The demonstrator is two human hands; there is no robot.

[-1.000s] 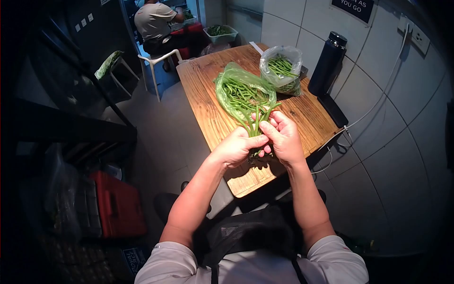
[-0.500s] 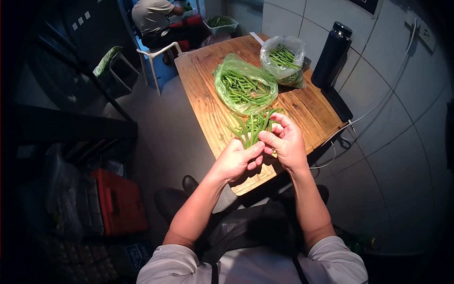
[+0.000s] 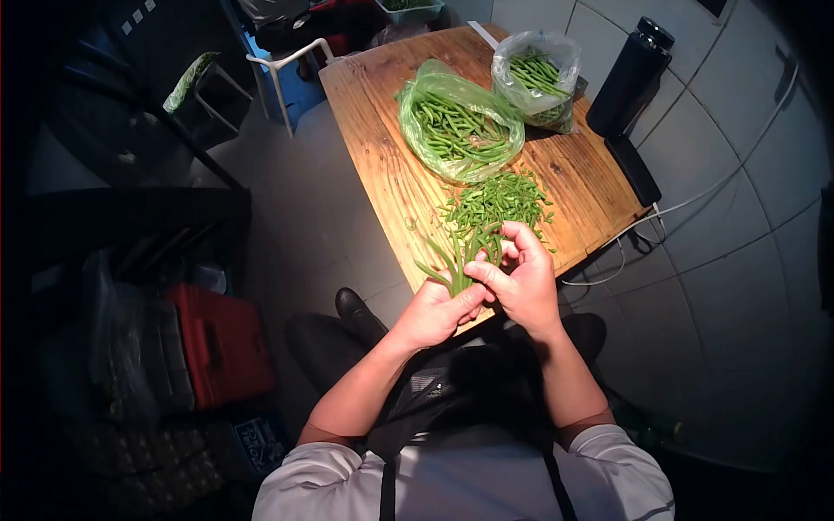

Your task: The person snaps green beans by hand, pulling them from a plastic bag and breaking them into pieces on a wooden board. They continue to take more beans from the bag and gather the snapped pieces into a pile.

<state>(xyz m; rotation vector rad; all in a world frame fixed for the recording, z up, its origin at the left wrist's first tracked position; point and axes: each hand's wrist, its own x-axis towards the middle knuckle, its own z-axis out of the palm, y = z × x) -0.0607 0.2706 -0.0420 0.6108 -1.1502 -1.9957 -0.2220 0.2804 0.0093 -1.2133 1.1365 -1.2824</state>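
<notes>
Wooden table [image 3: 382, 174] bore the work. Left hand [image 3: 439, 313] gripped a bunch of beans [image 3: 459, 259] at the near edge; right hand [image 3: 526, 282] pinched their tops. Just beyond the hands lay a pile of short pieces [image 3: 499, 200]. Farther off, a green bag [image 3: 456, 126] held many whole beans: judged well short of finished.

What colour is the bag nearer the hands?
Translucent green; the bag shows best in the head view.

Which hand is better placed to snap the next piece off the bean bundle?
Right. The fingers of the right hand pinch the bean bundle near its top, beside the cut pieces; the left hand is wrapped round the stems, holding them steady.
</notes>
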